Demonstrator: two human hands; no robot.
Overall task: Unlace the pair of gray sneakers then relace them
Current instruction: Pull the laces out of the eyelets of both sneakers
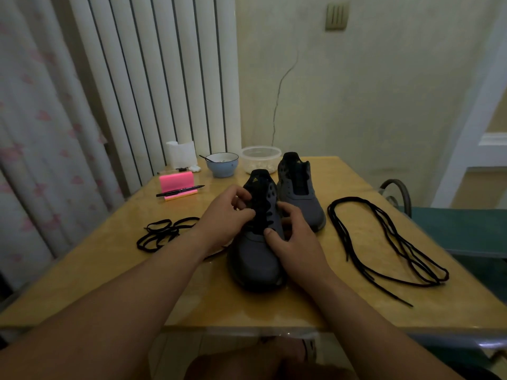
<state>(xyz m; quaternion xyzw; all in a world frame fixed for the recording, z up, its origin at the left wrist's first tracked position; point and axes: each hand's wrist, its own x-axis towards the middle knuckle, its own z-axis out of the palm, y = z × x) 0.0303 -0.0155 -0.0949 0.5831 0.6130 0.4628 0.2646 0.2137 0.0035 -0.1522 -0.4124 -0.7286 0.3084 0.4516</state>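
Both gray sneakers stand on the wooden table (pixel 109 283), toes toward the camera. The near sneaker (pixel 255 259) sits at table centre. The far sneaker (pixel 300 193) stands just behind it and to its right, and the 2 are close together at the heel end.

Left hand (pixel 227 215): over the left side of the near sneaker's lacing. The fingers are curled, and thumb and forefinger are closed together on the black threaded lace (pixel 263 218). The light is dim, so the exact hold is hard to see. A strand of black lace runs out from under the left forearm onto the table.

Right hand (pixel 290 234): holds the near sneaker. The thumb presses on the upper just below the lacing, and the fingers are curled around the shoe's right side.

Loose laces: 1 tangled bundle of flat black lace (pixel 164 233) lies left of the near sneaker, apart from it. Long round black laces (pixel 384 242) lie in stretched loops on the right half of the table, with tips pointing toward the near edge.

Also on the table, at the far left: a pink block (pixel 175 181) with a black pen (pixel 179 191) lying across it. Behind it stand a blue bowl (pixel 222 167) with a spoon inside and a clear plastic tub (pixel 261 157). A white radiator (pixel 153 78) and a curtain (pixel 33 133) stand behind the table. A green chair (pixel 452 229) stands to its right.
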